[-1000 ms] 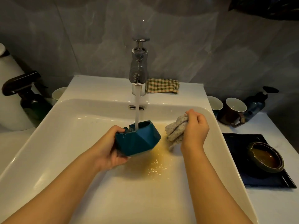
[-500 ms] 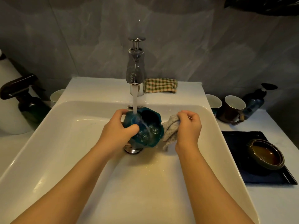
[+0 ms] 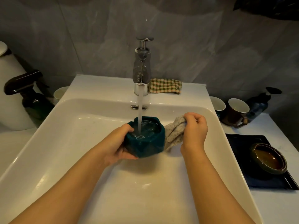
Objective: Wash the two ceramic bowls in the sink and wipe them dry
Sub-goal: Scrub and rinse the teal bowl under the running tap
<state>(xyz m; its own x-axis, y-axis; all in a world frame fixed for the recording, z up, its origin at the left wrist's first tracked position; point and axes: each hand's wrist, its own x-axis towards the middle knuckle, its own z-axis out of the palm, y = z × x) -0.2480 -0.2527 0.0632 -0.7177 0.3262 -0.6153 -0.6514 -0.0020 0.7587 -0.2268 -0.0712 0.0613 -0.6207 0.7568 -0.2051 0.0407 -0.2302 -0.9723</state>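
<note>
Righted since 0.5 s ago, teal bowl [image 3: 145, 139] fills under tap [image 3: 142, 68]; left hand [image 3: 119, 143] clasps it, right hand [image 3: 195, 128], fisted on cloth [image 3: 174, 133], waits just beside bowl's right wall.

White counter [image 3: 275, 207] with a white rectangular basin sink [image 3: 48, 135] set on it.
A checked green-and-cream cloth [image 3: 165, 86] lies on the sink's back ledge beside the chrome tap [image 3: 142, 68]. Right of the sink sit a dark rectangular tray [image 3: 242, 141] bearing an olive-brown glazed ceramic bowl [image 3: 268, 158], and two cups [image 3: 238, 109]; on the left, a dark spray bottle [image 3: 30, 96].
</note>
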